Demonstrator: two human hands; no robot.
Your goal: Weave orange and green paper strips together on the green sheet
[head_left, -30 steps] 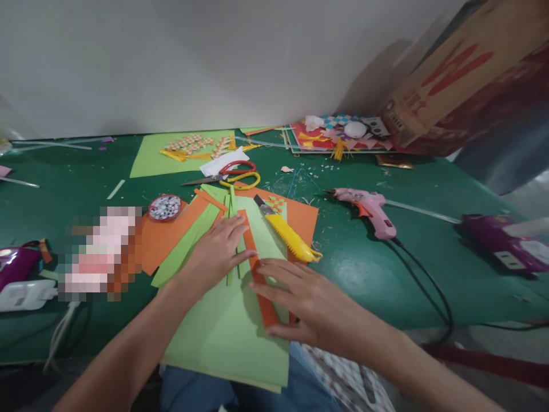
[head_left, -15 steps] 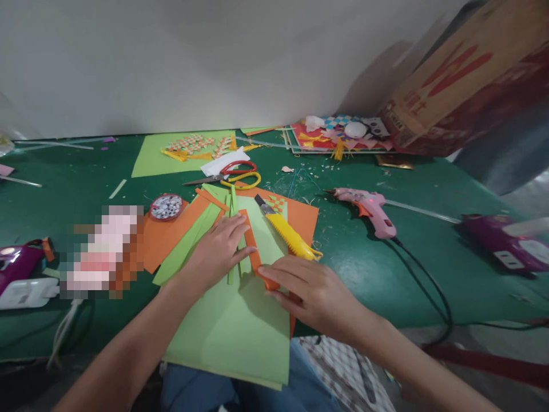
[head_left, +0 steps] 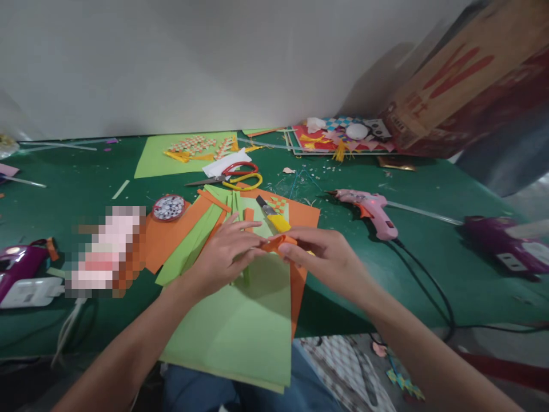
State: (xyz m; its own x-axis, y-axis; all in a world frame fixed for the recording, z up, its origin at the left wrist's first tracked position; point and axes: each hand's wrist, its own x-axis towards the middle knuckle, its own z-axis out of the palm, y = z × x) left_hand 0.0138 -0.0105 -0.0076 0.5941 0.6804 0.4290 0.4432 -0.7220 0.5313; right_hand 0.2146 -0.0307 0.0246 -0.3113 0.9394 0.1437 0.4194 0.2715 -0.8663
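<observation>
An orange paper strip (head_left: 279, 245), folded over, is pinched between the thumb and fingers of my right hand (head_left: 328, 252). It is held just above a stack of light green paper (head_left: 231, 326). The fingertips of my left hand (head_left: 225, 246) close on the strip's left end, with its other fingers stretched out. More orange shows past my left fingers; I cannot tell if it is the same strip. Green paper strips (head_left: 193, 234) lie under and beside my left hand. Behind my right hand a yellow utility knife (head_left: 277, 220) lies partly hidden.
Scissors (head_left: 242, 176) with red and yellow handles lie behind the paper. A round container of small beads (head_left: 168, 208) stands at left. At right rests a pink glue gun (head_left: 369, 209) with a cord. A paper bag (head_left: 454, 86) leans at the back right.
The orange strip lay flat on the green paper, my left hand pressing near it. My right hand has lifted and folded its near end upward, and my left fingertips have come to it.
</observation>
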